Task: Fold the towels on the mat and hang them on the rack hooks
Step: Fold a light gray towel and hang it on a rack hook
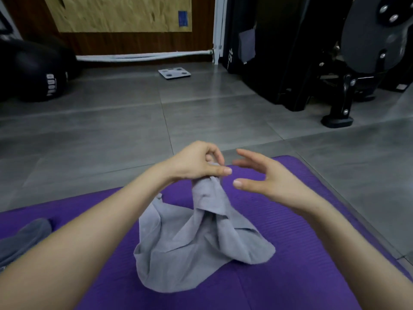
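Fingers (215, 153) of L hand (194, 163) pinch grey towel (190, 253) up off purple mat (295, 247); R hand (270, 179) spread, empty.

"PROUD" on black ball (33, 71), "15" on black box (274, 70)

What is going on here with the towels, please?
A person's left hand pinches a light grey towel by one bunched end, holding it up while the rest lies crumpled on a purple mat. The right hand hovers open beside it, touching nothing. A darker towel lies at the mat's left edge.
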